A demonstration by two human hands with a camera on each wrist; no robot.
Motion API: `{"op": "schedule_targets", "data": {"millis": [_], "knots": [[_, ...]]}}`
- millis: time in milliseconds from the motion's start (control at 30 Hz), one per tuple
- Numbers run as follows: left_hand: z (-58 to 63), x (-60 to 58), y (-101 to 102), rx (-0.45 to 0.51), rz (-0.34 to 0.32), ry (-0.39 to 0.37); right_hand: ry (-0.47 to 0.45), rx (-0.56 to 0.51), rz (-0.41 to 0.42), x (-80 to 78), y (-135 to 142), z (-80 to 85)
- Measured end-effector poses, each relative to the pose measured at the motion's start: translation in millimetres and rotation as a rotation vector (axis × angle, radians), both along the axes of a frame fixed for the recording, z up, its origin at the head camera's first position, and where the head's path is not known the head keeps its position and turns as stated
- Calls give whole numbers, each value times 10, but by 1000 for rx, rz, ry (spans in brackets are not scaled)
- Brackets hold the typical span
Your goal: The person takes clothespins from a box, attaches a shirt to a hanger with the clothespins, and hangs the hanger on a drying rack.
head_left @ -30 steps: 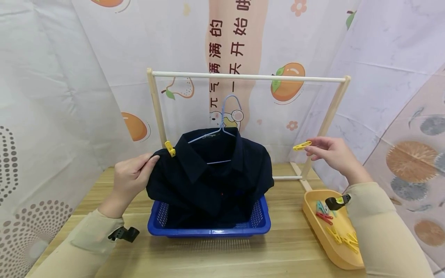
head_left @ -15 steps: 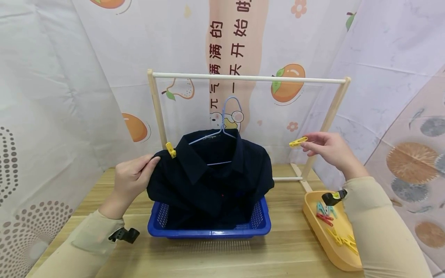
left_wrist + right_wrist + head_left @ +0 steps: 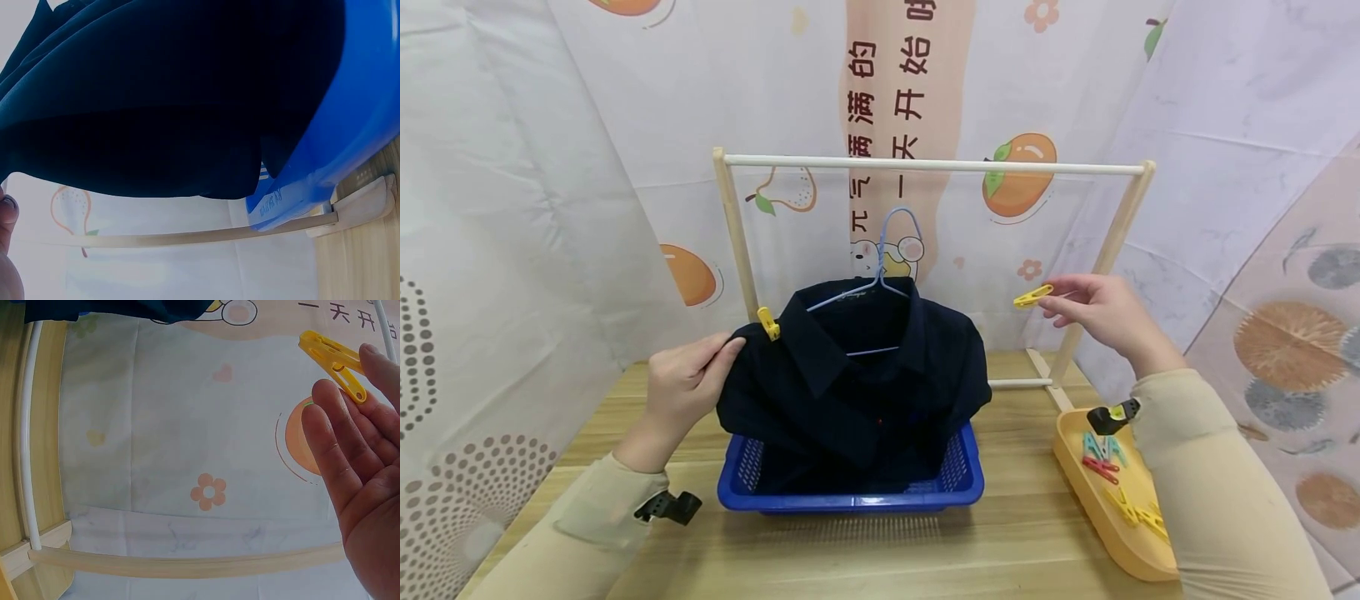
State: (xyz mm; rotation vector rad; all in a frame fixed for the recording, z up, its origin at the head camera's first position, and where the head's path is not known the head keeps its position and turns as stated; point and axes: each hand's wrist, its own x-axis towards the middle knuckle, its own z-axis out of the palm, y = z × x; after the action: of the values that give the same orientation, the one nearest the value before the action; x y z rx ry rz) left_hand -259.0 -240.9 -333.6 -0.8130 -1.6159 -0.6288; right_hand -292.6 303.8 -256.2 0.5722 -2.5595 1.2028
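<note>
A dark navy shirt [image 3: 850, 400] sits on a light-blue wire hanger [image 3: 881, 250], its lower part down in a blue basket [image 3: 850, 503]. My left hand [image 3: 681, 387] pinches the shirt's shoulder at the left between thumb and fingers. A yellow clothespin [image 3: 768, 323] is clipped on that shoulder, beside the collar. Out to the right and clear of the shirt, my right hand [image 3: 1101, 312] pinches a second yellow clothespin [image 3: 331, 362] between thumb and index finger. In the right wrist view its tip points away from the hand, and the other fingers are extended.
Behind the shirt stands a wooden rack with a white top bar [image 3: 932, 164]. An orange tray [image 3: 1112, 542] with several teal, red and yellow clothespins stands at the right, partly behind my right forearm. Printed curtains hang at the back and sides of the wooden table [image 3: 850, 567].
My right hand has moved slightly left and up with the yellow clothespin. The left hand keeps its grip on the shirt and has barely moved.
</note>
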Motion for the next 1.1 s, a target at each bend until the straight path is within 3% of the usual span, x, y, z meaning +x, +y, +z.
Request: {"op": "schedule_targets", "data": {"millis": [233,533,1100], "knots": [[-6,2,-25,-17,2,-10,50,59,14,-26,-22,39],[7,9,-39,-39,4,-29,33,156,4,-34,-78,107],[21,17,-46,-34,-4,-18,-3,183,61,-121,-285,215]]}}
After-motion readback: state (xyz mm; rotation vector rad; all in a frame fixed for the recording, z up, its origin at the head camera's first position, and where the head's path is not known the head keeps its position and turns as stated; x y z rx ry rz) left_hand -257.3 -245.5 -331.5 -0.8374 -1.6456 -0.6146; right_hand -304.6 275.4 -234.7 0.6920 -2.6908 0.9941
